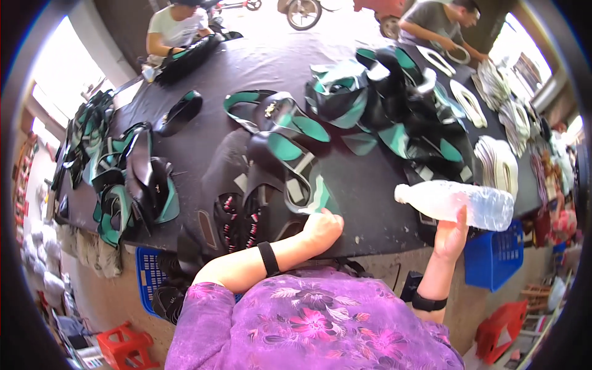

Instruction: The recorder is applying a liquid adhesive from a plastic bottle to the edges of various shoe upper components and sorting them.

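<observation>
In my right hand point(451, 237) is a clear plastic bottle point(456, 202), lying almost level over the table's near right part, its neck toward the left. My left hand point(323, 232) is closed at the table's near edge, just below a black shoe upper with green lining point(317, 191). Whatever its fingers may hold is hidden. Farther in, more black-and-green shoe uppers point(287, 123) lie loosely in the middle. Dark pieces with red-and-white stitching or cord point(253, 225) rest left of my left hand.
Heaps of uppers stand at the left point(139, 166) and right point(398, 92) of the dark-covered table point(370, 213). White looped bundles point(498, 163) line its right side. Two people work at the far edge. Blue baskets point(493, 262) and red stools point(126, 347) are below.
</observation>
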